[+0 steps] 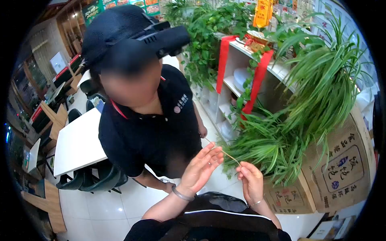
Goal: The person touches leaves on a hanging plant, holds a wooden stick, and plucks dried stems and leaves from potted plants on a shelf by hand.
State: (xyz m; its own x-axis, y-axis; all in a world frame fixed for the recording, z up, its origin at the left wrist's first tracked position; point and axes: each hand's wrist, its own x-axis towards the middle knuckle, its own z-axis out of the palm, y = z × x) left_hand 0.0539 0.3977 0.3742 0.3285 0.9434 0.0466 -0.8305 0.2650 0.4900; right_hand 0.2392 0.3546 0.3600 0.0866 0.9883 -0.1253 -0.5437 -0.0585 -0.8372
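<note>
A thin straw-coloured strand (230, 156), like a dry leaf or stalk, stretches between my hands. Its lower end is pinched between the thumb and fingers of my right hand (251, 181), which is closed on it. My left hand (201, 168) is open, palm turned up and fingers slightly spread. The strand runs past its fingertips; whether it touches them I cannot tell. Just right of the strand hang the long green leaves of a potted plant (261, 146).
A person in a black polo shirt (140, 140) and cap stands close in front, to the left. Behind are a white table (80, 138) and dark chairs (96, 176). At right stand a white shelf (229, 82) with red ribbons, more leafy plants (321, 88) and cardboard boxes (341, 164).
</note>
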